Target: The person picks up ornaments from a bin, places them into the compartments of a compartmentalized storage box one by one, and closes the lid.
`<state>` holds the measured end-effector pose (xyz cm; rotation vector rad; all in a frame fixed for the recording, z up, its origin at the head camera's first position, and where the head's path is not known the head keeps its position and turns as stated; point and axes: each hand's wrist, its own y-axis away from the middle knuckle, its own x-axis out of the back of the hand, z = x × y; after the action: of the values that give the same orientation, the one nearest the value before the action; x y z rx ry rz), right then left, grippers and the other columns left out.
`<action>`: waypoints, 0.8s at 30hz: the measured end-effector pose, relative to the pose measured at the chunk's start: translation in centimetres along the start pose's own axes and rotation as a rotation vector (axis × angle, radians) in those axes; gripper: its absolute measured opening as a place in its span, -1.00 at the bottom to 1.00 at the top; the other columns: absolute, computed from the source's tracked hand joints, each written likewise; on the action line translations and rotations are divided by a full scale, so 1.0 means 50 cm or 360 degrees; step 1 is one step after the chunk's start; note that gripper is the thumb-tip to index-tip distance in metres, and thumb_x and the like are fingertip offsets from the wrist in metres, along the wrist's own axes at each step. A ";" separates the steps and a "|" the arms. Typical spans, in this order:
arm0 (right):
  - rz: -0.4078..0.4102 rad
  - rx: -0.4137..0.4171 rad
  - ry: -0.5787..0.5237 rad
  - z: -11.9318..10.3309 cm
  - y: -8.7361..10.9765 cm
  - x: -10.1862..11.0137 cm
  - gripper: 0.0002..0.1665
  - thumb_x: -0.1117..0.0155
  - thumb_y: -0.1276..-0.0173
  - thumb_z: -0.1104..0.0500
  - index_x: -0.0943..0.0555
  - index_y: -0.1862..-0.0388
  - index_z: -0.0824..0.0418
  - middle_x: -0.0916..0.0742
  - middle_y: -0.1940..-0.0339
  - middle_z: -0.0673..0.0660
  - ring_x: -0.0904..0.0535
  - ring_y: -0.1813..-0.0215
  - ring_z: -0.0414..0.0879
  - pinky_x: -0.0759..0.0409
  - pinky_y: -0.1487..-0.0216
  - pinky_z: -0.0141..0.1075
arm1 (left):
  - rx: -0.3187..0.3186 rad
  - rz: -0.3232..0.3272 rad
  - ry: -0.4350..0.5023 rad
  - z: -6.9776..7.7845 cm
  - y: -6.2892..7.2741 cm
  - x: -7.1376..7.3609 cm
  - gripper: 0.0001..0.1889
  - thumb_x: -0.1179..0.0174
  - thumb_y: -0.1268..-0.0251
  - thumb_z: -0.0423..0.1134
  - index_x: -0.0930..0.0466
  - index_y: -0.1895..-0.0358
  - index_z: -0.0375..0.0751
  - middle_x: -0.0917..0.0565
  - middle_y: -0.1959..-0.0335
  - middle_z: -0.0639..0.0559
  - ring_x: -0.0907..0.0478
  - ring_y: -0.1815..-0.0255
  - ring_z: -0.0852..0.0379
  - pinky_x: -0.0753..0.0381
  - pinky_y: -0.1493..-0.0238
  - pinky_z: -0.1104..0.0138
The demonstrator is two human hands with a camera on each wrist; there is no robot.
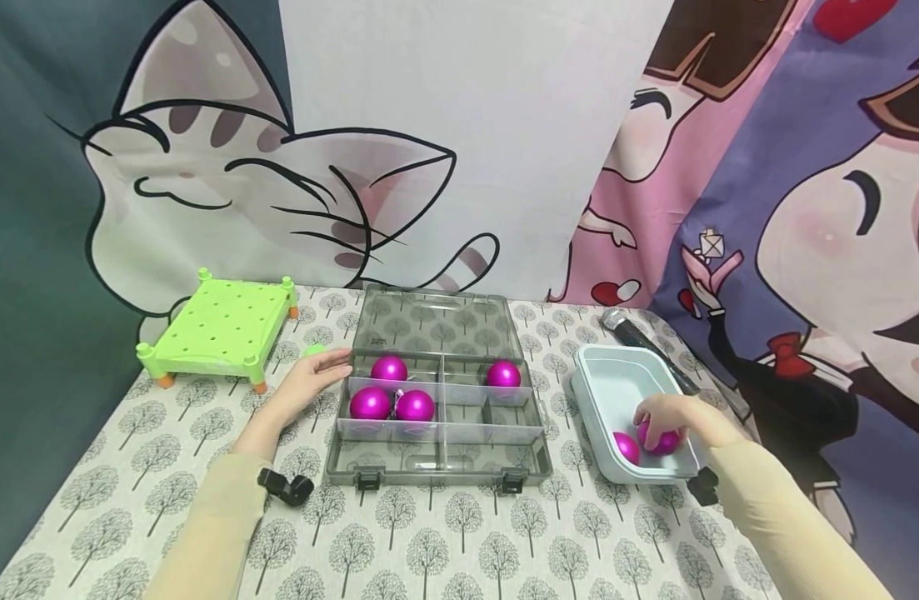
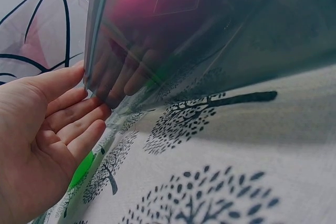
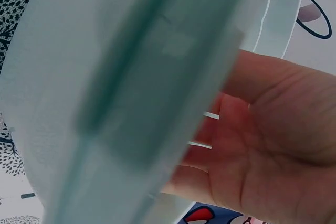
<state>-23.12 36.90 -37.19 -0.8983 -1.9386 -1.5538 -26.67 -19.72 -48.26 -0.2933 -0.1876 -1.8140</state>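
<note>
My right hand (image 1: 665,417) reaches into a pale blue plastic bin (image 1: 590,400), fingers curled over a shiny magenta ball (image 1: 663,440). A second magenta ball (image 1: 626,448) lies beside it. In the right wrist view the bin's wall hides the fingertips. My left hand (image 1: 312,379) has its fingers extended at the left side of a clear grey compartment box (image 1: 387,477), lid raised at the back. The left wrist view shows those fingertips right at the box wall. Magenta balls (image 1: 389,369) sit in the box's back-left, back-right and middle-left compartments, the last holding two.
A lime green toy table (image 1: 219,325) with orange feet stands at the back left. Behind the bin, a black microphone (image 1: 646,342) lies slanted. A small green item (image 1: 315,350) shows past the left hand. Cartoon-printed cloth (image 1: 466,150) hangs behind the tree-patterned tablecloth (image 1: 459,542).
</note>
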 end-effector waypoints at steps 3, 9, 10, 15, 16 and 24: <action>-0.0006 0.0000 0.0025 0.003 -0.002 0.001 -0.41 -0.35 -0.01 0.40 -0.49 -0.08 0.56 -0.59 -0.04 0.51 -0.67 0.15 0.13 -0.78 0.33 -0.13 | 0.0001 -0.0002 0.0002 0.003 0.001 0.000 -0.41 -0.10 -0.45 -0.20 -0.21 -0.41 -0.46 -0.32 -0.40 -0.40 -0.32 -0.40 -0.33 -0.32 -0.43 -0.04; -0.0029 -0.0008 0.0042 0.004 -0.001 0.006 -0.44 -0.35 -0.04 0.40 -0.50 -0.07 0.54 -0.57 -0.04 0.50 -0.66 0.18 0.09 -0.78 0.32 -0.14 | 0.0005 -0.0014 0.0032 0.008 0.004 0.001 -0.39 -0.10 -0.45 -0.19 -0.19 -0.42 -0.47 -0.30 -0.42 -0.40 -0.31 -0.41 -0.32 -0.31 -0.43 -0.02; -0.0031 -0.0008 0.0039 0.002 0.000 0.008 -0.44 -0.34 -0.05 0.40 -0.49 -0.08 0.55 -0.58 -0.03 0.49 -0.66 0.17 0.09 -0.78 0.31 -0.14 | 0.0006 -0.0015 0.0035 0.008 0.005 0.001 -0.39 -0.10 -0.45 -0.19 -0.19 -0.42 -0.47 -0.30 -0.42 -0.40 -0.32 -0.41 -0.32 -0.32 -0.43 -0.02; -0.0033 -0.0018 0.0050 -0.006 0.009 0.019 -0.45 -0.33 -0.07 0.39 -0.49 -0.09 0.55 -0.60 0.05 0.41 -0.63 0.15 0.08 -0.78 0.30 -0.12 | 0.0010 -0.0015 0.0017 0.010 0.005 0.001 -0.38 -0.10 -0.45 -0.17 -0.19 -0.42 -0.45 -0.31 -0.41 -0.39 -0.32 -0.41 -0.32 -0.32 -0.43 -0.03; -0.0032 -0.0019 0.0053 -0.008 0.011 0.021 -0.45 -0.32 -0.08 0.39 -0.48 -0.09 0.55 -0.60 0.06 0.41 -0.63 0.15 0.08 -0.78 0.29 -0.12 | 0.0010 -0.0015 0.0010 0.010 0.005 0.001 -0.39 -0.10 -0.45 -0.17 -0.19 -0.42 -0.45 -0.32 -0.41 -0.39 -0.32 -0.41 -0.32 -0.32 -0.43 -0.04; -0.0036 0.0000 0.0003 -0.020 0.022 0.039 -0.44 -0.28 -0.08 0.41 -0.45 -0.09 0.59 -0.58 0.04 0.45 -0.62 0.12 0.10 -0.78 0.26 -0.05 | 0.0014 -0.0012 0.0009 0.010 0.005 0.002 -0.38 -0.12 -0.44 -0.17 -0.21 -0.42 -0.46 -0.33 -0.40 -0.40 -0.31 -0.41 -0.32 -0.31 -0.44 -0.04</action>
<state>-23.60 36.43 -34.81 -0.8771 -1.9541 -1.5666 -26.40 -19.75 -47.78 -0.2815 -0.1929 -1.8210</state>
